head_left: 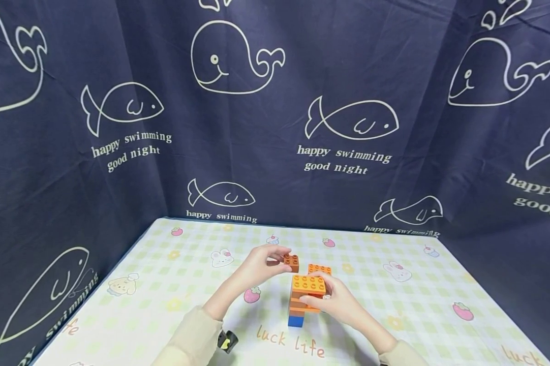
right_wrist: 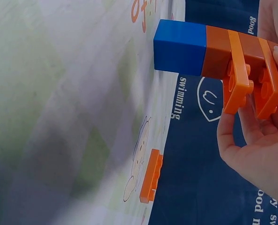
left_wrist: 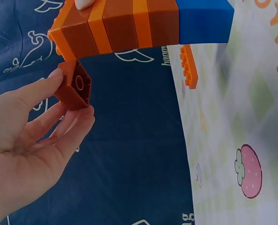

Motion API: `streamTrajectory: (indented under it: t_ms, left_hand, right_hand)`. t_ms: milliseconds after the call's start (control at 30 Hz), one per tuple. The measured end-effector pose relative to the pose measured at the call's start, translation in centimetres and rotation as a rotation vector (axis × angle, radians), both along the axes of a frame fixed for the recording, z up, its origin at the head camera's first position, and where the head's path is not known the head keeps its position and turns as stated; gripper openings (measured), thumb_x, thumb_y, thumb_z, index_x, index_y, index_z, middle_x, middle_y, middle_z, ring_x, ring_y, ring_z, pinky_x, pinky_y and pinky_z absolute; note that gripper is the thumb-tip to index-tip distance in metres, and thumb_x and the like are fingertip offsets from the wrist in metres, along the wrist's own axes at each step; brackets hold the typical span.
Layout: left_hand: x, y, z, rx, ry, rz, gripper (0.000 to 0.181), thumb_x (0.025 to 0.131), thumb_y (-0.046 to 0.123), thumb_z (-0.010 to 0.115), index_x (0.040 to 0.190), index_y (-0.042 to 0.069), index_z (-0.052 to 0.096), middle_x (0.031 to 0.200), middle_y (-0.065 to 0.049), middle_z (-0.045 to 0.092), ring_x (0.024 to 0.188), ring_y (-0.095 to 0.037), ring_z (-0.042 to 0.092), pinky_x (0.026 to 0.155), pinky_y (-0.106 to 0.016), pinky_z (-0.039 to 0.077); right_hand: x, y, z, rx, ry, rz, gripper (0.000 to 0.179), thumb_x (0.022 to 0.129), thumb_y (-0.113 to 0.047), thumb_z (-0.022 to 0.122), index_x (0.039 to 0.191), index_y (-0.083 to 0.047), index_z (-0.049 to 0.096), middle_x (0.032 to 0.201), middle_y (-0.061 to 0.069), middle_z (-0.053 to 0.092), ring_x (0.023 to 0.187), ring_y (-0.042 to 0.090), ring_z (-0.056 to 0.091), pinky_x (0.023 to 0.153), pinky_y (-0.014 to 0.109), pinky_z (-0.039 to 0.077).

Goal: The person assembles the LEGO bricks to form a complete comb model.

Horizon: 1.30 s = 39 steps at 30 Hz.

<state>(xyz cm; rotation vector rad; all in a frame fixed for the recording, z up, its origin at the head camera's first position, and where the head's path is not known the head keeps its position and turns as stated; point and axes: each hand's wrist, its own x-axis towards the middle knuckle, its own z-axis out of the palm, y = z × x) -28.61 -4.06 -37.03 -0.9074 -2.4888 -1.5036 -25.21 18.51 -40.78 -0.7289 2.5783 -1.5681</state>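
Note:
My left hand pinches a small brown two-by-two brick between thumb and fingertips, just left of the tower's top. The brick's hollow underside shows in the left wrist view. A tower of toy building bricks stands upright on the table: a blue brick at the bottom, then brown bricks alternating with thin orange ones that jut out to one side. My right hand grips the tower's upper part, thumb on the near face and fingers round the jutting orange bricks.
Behind the tower, a flat orange studded brick lies on the patterned tablecloth. A small black object shows at my left sleeve. Dark blue curtains with whale and fish drawings enclose the table's back and sides.

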Motion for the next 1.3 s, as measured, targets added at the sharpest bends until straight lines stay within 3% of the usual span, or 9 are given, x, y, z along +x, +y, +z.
streamTrajectory:
  t_ms: [300, 633, 900, 1300]
  left_hand:
    - [0.5, 0.4, 0.0, 0.049, 0.023, 0.003, 0.039, 0.083, 0.014, 0.071, 0.119, 0.001, 0.061, 0.111, -0.014, 0.066, 0.096, -0.025, 0.064, 0.086, -0.031, 0.055]
    - [1.6, 0.6, 0.7, 0.054, 0.016, -0.036, 0.035, 0.082, 0.016, 0.072, 0.113, 0.002, 0.064, 0.110, -0.009, 0.066, 0.096, -0.022, 0.064, 0.085, -0.022, 0.054]
    - [2.1, 0.8, 0.9, 0.032, 0.005, -0.064, 0.032, 0.082, 0.016, 0.073, 0.111, 0.003, 0.065, 0.109, -0.007, 0.065, 0.096, -0.020, 0.064, 0.087, -0.029, 0.054]
    - [2.3, 1.0, 0.7, 0.016, -0.010, -0.084, 0.034, 0.081, 0.018, 0.074, 0.110, 0.004, 0.066, 0.108, -0.007, 0.065, 0.096, -0.021, 0.063, 0.088, -0.032, 0.054]
  right_hand:
    - [0.0, 0.0, -0.1, 0.007, 0.010, -0.009, 0.041, 0.082, -0.028, 0.073, 0.114, -0.009, 0.058, 0.097, 0.000, 0.066, 0.088, 0.006, 0.060, 0.078, 0.022, 0.049]
    - [-0.1, 0.1, -0.3, 0.000, 0.012, -0.002, 0.042, 0.081, -0.028, 0.073, 0.115, -0.008, 0.058, 0.099, 0.003, 0.066, 0.090, 0.007, 0.061, 0.079, 0.021, 0.049]
    - [-0.2, 0.1, -0.2, 0.011, -0.005, -0.015, 0.041, 0.081, -0.030, 0.073, 0.116, -0.013, 0.058, 0.103, 0.001, 0.066, 0.090, 0.007, 0.061, 0.080, 0.021, 0.049]
    - [-0.2, 0.1, -0.4, -0.010, 0.013, 0.019, 0.040, 0.083, -0.026, 0.072, 0.116, -0.009, 0.057, 0.106, 0.005, 0.065, 0.088, 0.005, 0.061, 0.078, 0.020, 0.050]
